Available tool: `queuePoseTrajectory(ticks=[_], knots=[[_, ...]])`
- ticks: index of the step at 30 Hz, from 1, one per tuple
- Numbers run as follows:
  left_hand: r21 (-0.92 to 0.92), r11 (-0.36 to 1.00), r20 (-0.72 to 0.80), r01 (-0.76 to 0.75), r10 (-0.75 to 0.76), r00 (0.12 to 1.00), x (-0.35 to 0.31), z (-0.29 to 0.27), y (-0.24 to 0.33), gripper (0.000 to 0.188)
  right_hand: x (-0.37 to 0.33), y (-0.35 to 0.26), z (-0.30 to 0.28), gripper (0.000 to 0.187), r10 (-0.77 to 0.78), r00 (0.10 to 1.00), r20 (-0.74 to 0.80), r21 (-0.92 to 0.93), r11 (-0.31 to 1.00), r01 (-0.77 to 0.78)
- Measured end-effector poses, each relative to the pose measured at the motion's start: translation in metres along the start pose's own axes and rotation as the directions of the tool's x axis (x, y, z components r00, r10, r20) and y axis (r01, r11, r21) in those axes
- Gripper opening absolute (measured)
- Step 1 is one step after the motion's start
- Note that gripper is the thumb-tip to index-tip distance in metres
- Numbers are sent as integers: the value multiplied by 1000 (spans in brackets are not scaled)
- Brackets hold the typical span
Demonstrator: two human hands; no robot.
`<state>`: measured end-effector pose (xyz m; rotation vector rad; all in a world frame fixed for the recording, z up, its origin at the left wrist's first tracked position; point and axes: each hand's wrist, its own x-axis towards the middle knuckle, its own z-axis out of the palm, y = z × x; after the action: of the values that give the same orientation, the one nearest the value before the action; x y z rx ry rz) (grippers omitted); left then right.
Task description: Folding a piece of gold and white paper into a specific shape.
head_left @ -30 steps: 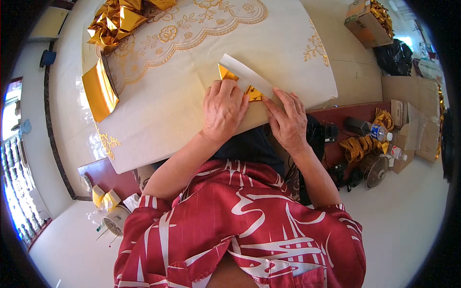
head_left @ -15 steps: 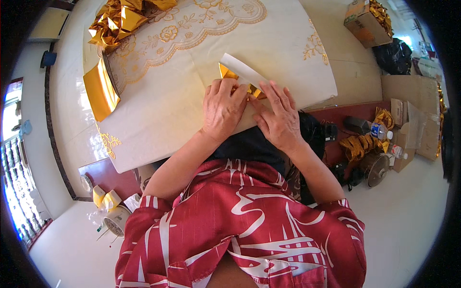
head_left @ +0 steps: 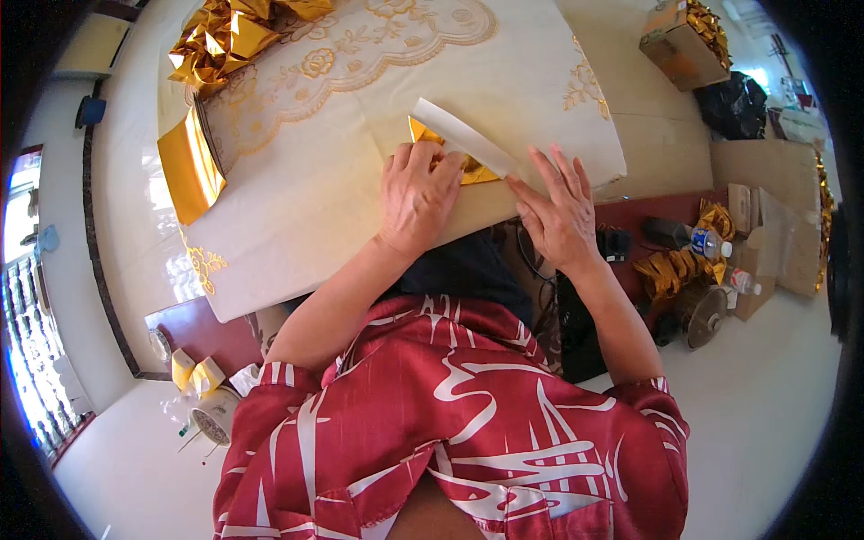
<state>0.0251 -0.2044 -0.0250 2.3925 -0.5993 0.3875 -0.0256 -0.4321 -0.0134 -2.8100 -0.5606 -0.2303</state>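
Note:
A sheet of gold foil paper (head_left: pixel 481 170) with a white back lies partly folded near the table's front edge. Its white strip (head_left: pixel 462 135) slants up to the left, and gold shows beneath it and at its upper left. My left hand (head_left: pixel 418 198) is closed over the left part of the sheet, fingers curled and pressing down; they hide some of the folds. At the sheet's right corner is my right hand (head_left: pixel 562 211), its fingers spread and one fingertip at or just touching the paper's end.
On the cloth-covered table (head_left: pixel 315 198), a stack of gold sheets (head_left: pixel 192 168) lies at the left, with a heap of folded gold foil (head_left: pixel 225 40) behind it. To the right are a carton of gold pieces (head_left: pixel 686 45), plastic bottles (head_left: pixel 709 243) and a round lid (head_left: pixel 702 317).
My right hand has moved right along the sheet to its corner and spread its fingers. More gold shows under the white strip. My left hand has stayed in place.

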Motion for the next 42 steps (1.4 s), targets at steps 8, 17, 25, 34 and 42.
queuePoseTrajectory(ticks=[8,17,25,34,42], knots=[[-102,995,111,17,-6,994,13,-6,-13,10,8,-33,12,33,1,996,-86,72,997,6],[-101,990,345,-95,124,930,30,-8,-40,13,25,-54,25,38,-4,1000,-25,99,995,6],[-108,991,326,-76,107,939,27,-8,-38,13,25,-71,31,38,14,1000,-20,113,993,-12],[-97,992,288,-83,107,952,24,-8,-37,15,19,-70,25,37,-1,1000,3,156,988,0],[-112,992,226,-65,89,970,20,-3,-35,11,19,-79,29,37,11,1000,3,226,974,-11]])
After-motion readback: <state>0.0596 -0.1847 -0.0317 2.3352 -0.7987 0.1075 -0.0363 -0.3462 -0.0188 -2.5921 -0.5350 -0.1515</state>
